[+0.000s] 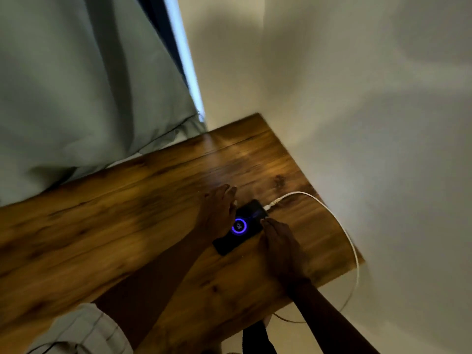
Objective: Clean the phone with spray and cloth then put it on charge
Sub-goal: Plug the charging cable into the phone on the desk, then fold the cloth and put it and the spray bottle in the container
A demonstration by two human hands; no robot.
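Right of the frame's centre, a phone (pixel 241 227) is lying flat on the wooden bench (pixel 102 226), its screen glowing with a blue ring and a white cable (pixel 329 213) sitting plugged into its upper end. Left hand (pixel 217 213) and right hand (pixel 279 247) are flanking it, each grip spread apart, clasping nothing.

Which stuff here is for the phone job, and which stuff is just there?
For the job:
- black phone with a glowing blue ring, lying flat on the table
- white charging cable, plugged into the phone's far end
- left hand and right hand, flat beside the phone

Just there:
- brown wooden table
- grey-green curtain
- pale wall
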